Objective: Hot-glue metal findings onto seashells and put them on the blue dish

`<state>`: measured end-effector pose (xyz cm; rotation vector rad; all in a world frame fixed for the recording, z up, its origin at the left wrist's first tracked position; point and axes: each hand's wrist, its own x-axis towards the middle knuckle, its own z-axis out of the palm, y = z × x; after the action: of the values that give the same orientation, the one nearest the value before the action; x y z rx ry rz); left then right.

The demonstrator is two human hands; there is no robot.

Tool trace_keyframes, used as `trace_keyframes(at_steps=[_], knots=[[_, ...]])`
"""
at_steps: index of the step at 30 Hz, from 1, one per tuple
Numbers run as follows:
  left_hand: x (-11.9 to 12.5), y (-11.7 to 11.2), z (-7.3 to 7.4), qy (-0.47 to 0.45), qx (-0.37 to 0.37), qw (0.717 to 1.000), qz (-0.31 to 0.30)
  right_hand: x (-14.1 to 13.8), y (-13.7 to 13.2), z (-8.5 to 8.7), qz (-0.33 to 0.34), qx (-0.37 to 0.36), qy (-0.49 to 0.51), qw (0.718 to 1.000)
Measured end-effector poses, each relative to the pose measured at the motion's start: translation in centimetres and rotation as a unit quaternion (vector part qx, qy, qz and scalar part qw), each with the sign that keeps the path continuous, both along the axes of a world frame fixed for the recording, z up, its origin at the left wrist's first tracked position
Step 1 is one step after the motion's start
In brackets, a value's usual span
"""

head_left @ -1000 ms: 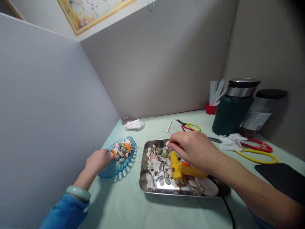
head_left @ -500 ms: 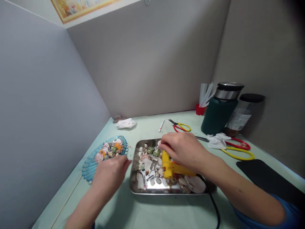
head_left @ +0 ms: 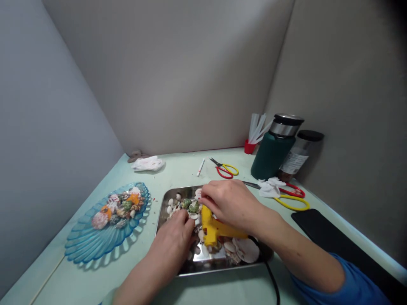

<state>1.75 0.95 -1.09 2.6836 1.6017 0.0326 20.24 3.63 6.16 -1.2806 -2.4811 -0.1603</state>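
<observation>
- Shells (head_left: 194,206), white, brownish and green, lay in a metal tray (head_left: 216,264) beneath both hands in the head view.
- The left hand (head_left: 173,235) reached down into the tray, fingers curled with a small gap at the thumb; whether it had hold of anything I couldn't tell.
- The right hand (head_left: 233,201) arched above the tray, fingertips drawn close together beside a pale shell (head_left: 198,193); I couldn't tell if they gripped it.
- A yellow glue gun (head_left: 208,224) lay in the tray between the hands, partly under the right one, its black cord (head_left: 272,279) trailing out below the right forearm.
- Left of the left hand, a blue scalloped dish (head_left: 92,245) bore a cluster of shells and orange pieces (head_left: 122,207) on the pale green surface (head_left: 104,281).
- Small scissors (head_left: 227,170) lay just beyond the right hand; a dark green bottle (head_left: 269,156) stood farther off to its right.
</observation>
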Motion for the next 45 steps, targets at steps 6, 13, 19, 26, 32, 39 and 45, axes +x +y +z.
trace_keyframes(at_steps=[6,13,19,26,32,39,45], knots=[[-1.1,0.1,0.6,-0.06,-0.046,0.997,-0.005,0.0,0.3,-0.3,0.0,-0.006,-0.007,1.0],[-1.6,0.3,1.4,-0.074,-0.061,0.995,0.016,-0.1,0.4,-0.1,-0.002,-0.002,-0.013,1.0],[-0.6,0.1,0.7,-0.035,-0.021,0.999,0.005,0.2,-0.1,0.1,0.002,0.011,-0.01,1.0],[-1.3,0.3,1.8,-0.161,-0.055,0.985,0.029,0.3,-0.4,0.4,0.001,0.008,-0.001,1.0],[-2.4,0.8,2.3,-0.182,-0.072,0.98,0.024,0.3,-0.3,0.3,0.0,0.007,-0.003,1.0],[-2.0,0.6,1.7,-0.097,-0.064,0.993,0.025,0.2,-0.2,0.1,0.005,0.012,-0.01,1.0],[-2.1,0.7,2.0,-0.197,-0.048,0.979,0.037,-0.1,-0.3,0.0,0.008,-0.001,-0.016,1.0]])
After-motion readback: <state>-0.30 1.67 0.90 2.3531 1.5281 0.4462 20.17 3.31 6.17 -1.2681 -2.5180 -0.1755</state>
